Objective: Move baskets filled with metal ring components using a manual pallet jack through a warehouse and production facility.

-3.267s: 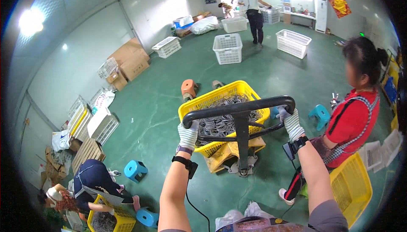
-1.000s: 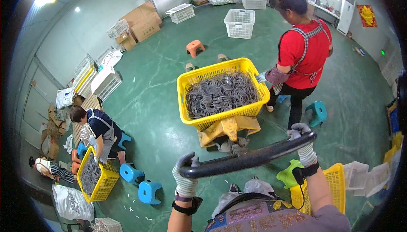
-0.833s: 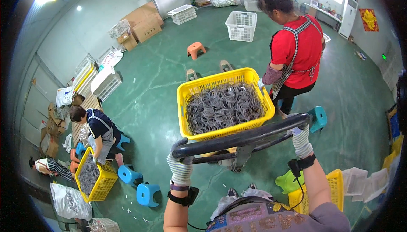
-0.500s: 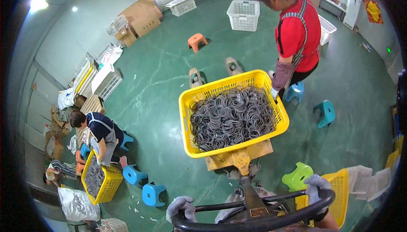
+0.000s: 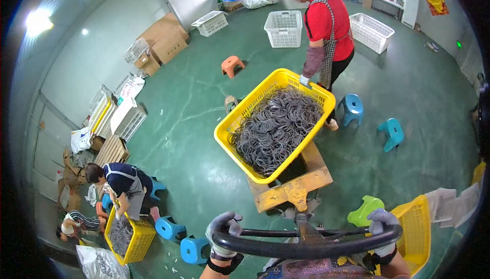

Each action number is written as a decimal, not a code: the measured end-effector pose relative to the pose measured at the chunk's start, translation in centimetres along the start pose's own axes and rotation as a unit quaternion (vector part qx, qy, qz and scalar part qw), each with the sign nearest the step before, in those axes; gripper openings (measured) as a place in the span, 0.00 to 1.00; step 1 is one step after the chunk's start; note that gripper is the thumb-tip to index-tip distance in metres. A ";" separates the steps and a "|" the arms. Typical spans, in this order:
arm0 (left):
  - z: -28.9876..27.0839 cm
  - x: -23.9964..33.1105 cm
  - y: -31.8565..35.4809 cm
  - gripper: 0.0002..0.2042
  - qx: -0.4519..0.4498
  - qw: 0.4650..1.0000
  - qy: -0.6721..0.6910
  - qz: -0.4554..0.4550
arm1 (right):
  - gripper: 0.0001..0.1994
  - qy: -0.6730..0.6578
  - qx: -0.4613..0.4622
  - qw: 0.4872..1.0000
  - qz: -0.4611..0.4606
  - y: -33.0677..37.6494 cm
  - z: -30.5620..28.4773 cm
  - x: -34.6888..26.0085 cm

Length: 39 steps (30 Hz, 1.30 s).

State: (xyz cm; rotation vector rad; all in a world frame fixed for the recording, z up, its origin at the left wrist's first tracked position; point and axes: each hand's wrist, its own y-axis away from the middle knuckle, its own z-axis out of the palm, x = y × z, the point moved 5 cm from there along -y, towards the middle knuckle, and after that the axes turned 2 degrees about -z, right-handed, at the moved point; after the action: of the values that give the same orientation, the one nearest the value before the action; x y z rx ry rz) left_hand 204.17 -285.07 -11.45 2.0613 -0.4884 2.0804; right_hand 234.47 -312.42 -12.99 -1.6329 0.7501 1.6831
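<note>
My left hand (image 5: 222, 232), in a pale grey glove, wraps round the left side of the black loop handle (image 5: 306, 250) of a pallet jack. My right hand (image 5: 383, 227), gloved the same way, grips the handle's right side. Ahead, a large yellow basket (image 5: 223, 137) sits askew on the jack's orange-yellow forks (image 5: 317, 163). Dark grey rings (image 5: 275, 126) fill it in a tangled heap. A person in red (image 5: 329, 26) holds the basket's far right corner with a gloved hand (image 5: 305, 81).
Blue stools (image 5: 352, 109) and a teal one (image 5: 392, 134) stand right. A green stool (image 5: 363, 211) and another yellow basket (image 5: 414, 228) are near my right hand. At left, a person (image 5: 122, 182) bends over a yellow basket (image 5: 140, 243). An orange stool (image 5: 232, 66) stands beyond.
The yellow basket has turned counterclockwise on the forks, its right end swinging away and baring the right fork. The person in red has shifted left. My left hand has closed further round the handle.
</note>
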 end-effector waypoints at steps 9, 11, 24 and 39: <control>2.7 -4.6 -6.1 0.12 -0.002 0.999 -0.039 0.034 | 0.20 0.018 -0.018 0.995 -0.098 -7.9 -0.6 6.6; 2.7 -5.6 -7.7 0.23 0.018 0.999 -0.027 0.028 | 0.22 0.006 -0.023 0.996 -0.091 -8.6 -0.5 7.8; 2.6 -9.0 -9.7 0.13 0.054 0.998 0.012 0.009 | 0.05 0.048 -0.031 0.996 -0.070 -12.1 1.6 11.6; 3.5 -9.5 -8.4 0.09 0.077 0.996 -0.023 0.034 | 0.02 0.072 -0.030 0.989 -0.123 -14.5 1.4 12.4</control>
State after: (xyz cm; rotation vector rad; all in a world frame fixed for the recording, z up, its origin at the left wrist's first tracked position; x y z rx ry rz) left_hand 210.66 -277.48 -19.98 2.2110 -0.4206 2.1771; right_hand 245.10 -301.56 -24.59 -1.8226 0.5422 1.4383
